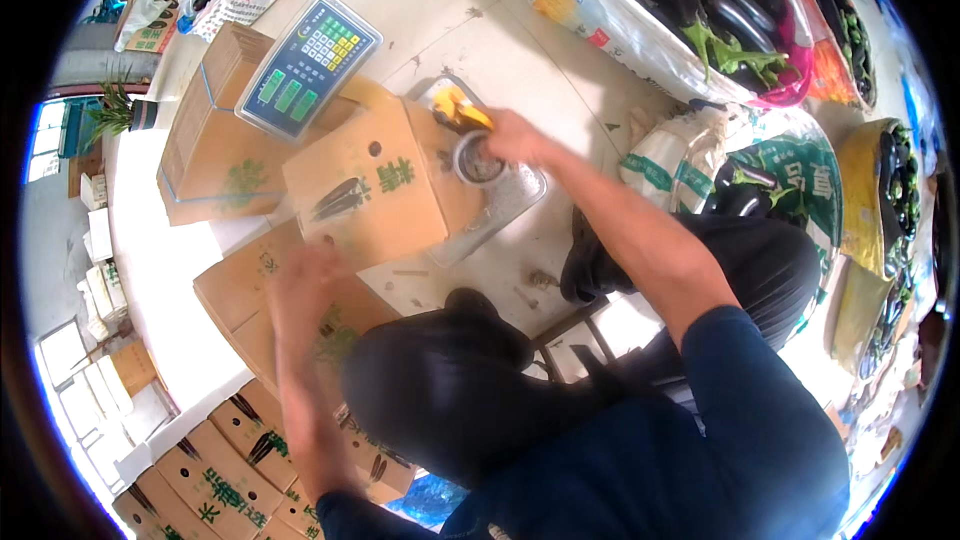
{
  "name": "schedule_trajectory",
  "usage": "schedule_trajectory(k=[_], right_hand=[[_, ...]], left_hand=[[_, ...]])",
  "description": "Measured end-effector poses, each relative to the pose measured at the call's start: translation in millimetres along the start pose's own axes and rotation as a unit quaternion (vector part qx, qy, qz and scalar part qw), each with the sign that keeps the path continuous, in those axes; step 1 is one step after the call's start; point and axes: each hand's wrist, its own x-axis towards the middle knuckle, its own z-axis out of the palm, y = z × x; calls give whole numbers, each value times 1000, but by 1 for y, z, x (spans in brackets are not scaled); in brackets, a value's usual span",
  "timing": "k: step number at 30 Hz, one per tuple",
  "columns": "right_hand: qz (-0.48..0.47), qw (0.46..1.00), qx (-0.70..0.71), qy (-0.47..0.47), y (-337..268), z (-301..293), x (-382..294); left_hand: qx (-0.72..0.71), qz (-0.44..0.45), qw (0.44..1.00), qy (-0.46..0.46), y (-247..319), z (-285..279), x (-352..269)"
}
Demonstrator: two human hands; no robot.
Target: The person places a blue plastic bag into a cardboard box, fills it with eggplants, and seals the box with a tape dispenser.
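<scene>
My right hand grips a yellow tape dispenser with a roll of packing tape beneath it. The dispenser is over the right side of a cardboard box, which bears green writing and a printed eggplant. That box rests on the metal platform of a floor scale. By the near left corner of the box is my left hand, blurred, above flat cardboard cartons. Whether its fingers touch the box cannot be made out.
The scale's display and keypad panel stands behind the box, beside a strapped bundle of flattened cartons. Large sacks of eggplants line the right. Printed cartons are stacked at lower left. My knees flank the floor before me.
</scene>
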Motion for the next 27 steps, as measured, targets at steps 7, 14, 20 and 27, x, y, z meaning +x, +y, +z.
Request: schedule_trajectory(k=[7,14,20,27], right_hand=[[21,982,-116,-146,-30,-21,46],[-51,979,-106,-169,39,9,-114],[30,997,-39,64,32,75,-132],[-57,994,-31,-85,-14,6,55]], left_hand=[[-28,140,966,217,-3,3,102],[-99,120,964,217,6,12,102],[17,79,957,277,-21,12,82],[-213,-96,966,107,-53,34,46]])
